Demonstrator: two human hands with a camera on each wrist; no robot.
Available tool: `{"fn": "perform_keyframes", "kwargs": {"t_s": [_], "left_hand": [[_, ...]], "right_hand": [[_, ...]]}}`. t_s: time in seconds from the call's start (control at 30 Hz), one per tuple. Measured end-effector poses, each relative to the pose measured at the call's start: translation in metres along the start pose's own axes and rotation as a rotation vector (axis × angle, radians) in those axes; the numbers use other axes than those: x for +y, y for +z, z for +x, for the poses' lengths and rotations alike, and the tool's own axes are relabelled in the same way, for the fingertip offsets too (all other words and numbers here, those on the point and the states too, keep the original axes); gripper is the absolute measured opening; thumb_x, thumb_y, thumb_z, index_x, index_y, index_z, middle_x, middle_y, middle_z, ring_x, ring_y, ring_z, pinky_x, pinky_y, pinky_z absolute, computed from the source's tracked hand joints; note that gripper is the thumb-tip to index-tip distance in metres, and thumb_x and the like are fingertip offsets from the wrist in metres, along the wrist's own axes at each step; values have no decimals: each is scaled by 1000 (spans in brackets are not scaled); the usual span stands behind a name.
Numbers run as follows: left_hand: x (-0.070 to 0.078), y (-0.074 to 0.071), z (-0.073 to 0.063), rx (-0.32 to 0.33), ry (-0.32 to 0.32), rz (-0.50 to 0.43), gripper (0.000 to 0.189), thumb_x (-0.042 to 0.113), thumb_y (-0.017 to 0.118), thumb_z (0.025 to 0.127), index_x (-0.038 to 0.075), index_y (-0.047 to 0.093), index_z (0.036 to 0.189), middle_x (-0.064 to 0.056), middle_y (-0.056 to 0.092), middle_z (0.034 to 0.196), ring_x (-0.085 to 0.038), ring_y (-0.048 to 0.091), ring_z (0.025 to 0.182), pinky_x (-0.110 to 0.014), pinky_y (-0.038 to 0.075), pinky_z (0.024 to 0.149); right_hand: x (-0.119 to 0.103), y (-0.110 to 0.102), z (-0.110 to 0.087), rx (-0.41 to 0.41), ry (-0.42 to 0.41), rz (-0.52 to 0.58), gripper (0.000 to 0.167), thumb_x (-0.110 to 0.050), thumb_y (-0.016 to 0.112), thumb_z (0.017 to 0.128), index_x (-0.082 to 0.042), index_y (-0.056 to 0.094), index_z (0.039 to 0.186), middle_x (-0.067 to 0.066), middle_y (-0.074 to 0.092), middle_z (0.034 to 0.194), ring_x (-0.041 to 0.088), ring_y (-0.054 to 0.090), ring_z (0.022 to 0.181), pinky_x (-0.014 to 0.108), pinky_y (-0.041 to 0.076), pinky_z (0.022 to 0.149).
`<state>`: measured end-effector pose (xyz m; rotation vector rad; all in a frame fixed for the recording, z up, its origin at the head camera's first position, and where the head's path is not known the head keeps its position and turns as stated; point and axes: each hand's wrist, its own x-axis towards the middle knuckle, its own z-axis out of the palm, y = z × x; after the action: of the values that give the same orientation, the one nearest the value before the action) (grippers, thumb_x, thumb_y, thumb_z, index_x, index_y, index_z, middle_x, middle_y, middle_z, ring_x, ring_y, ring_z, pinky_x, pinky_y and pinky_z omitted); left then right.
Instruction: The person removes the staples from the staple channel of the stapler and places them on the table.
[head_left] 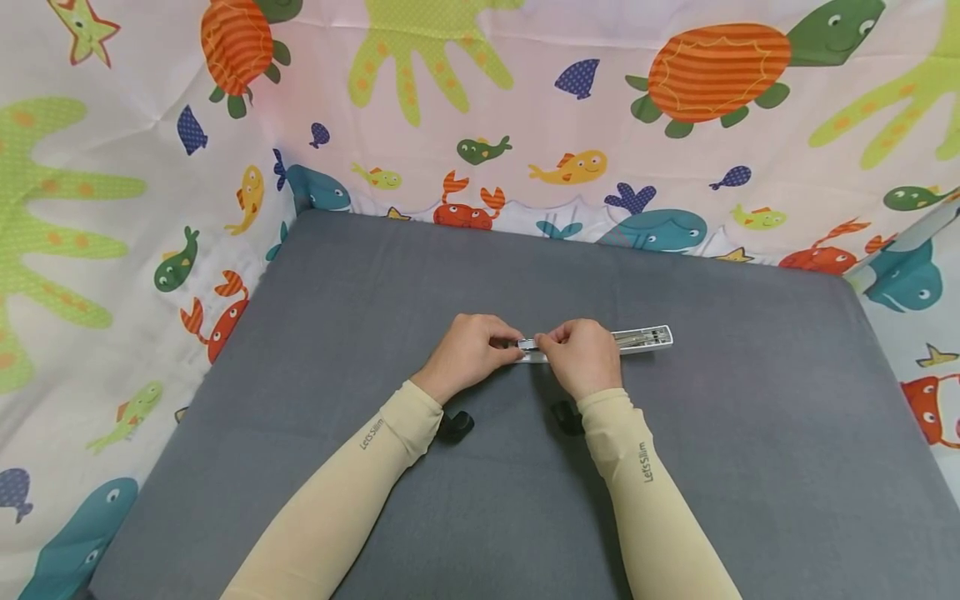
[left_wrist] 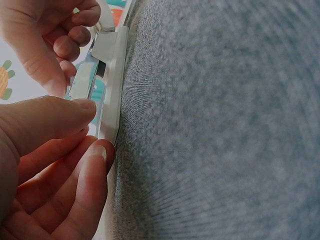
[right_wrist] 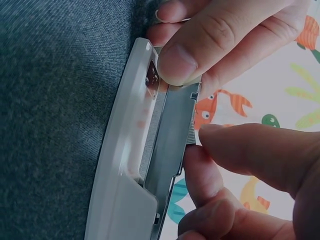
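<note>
A white stapler [head_left: 643,339] lies opened out on the grey surface, its metal magazine [right_wrist: 167,135] showing along the white base [right_wrist: 112,155]. My left hand [head_left: 474,354] holds the stapler's front end between thumb and fingers; in the right wrist view the left thumb [right_wrist: 178,65] presses by the end of the magazine. With thumb and forefinger, my right hand [head_left: 585,354] pinches a small ridged strip of staples [right_wrist: 191,134] at the magazine's edge. Part of the stapler's middle is hidden behind the right hand in the head view.
Grey cloth [head_left: 300,500] covers the flat work surface. A curtain [head_left: 420,150] printed with sea animals stands along its back and sides. Black wrist mounts [head_left: 456,427] stick out under both sleeves. A pale pole [head_left: 903,243] rises at the back right corner.
</note>
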<state>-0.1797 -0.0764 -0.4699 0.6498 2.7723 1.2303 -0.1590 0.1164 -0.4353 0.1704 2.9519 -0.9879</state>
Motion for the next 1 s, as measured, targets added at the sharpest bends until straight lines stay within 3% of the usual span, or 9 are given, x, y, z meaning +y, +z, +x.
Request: {"fn": "perform_keyframes", "kwargs": {"t_s": [0.73,1.0], "left_hand": [[-1,1,0,0,6,16,18,18,84,96,17,87,113,0,82,103,-6,68,79,-23,56,69],[0,0,0,0,8,9,18,18,84,96,16,87,114,-2,82,105,-7,70,81,-24,58,71]], "right_hand": [[1,4,-1,-1,-11,0,31,-34,74,100,-11,83,83,2,68,67,23,59,63,34,40,57],[1,4,-1,-3,-9,-6,31,-33,72,103,-9,83,88,5,70,71,26,61,67,35,41,61]]}}
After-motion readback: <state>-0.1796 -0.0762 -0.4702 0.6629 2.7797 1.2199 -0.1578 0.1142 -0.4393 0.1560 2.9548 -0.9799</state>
